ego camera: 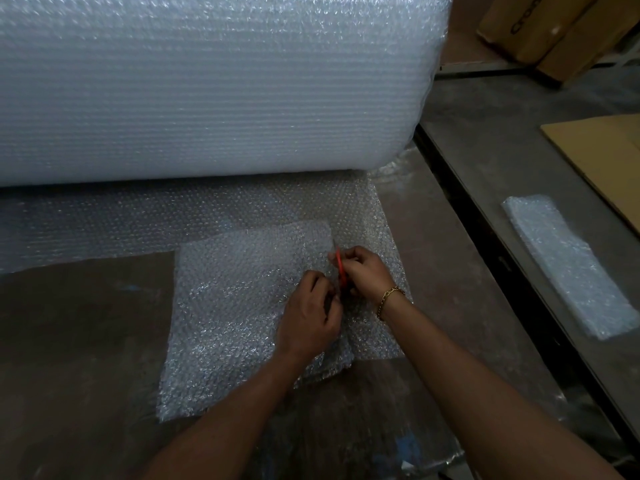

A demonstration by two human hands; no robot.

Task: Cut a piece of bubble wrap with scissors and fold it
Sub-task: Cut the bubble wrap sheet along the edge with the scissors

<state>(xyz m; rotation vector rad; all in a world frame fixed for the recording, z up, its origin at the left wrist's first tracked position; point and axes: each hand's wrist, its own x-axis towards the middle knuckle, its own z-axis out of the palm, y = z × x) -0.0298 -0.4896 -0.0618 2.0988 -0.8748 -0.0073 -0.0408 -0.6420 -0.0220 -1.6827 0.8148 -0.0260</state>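
Bubble wrap sheet [242, 306] lies unrolled near the big roll [207, 98] | right hand [363, 275] grips red scissors [341, 271] mid-sheet | left hand [308, 320] pinches wrap just left of the cut | cut seems well advanced, unfinished | folding not yet started

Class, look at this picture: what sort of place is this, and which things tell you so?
Probably a packing or warehouse area: a huge bubble wrap roll, cardboard boxes and a flat cardboard sheet.
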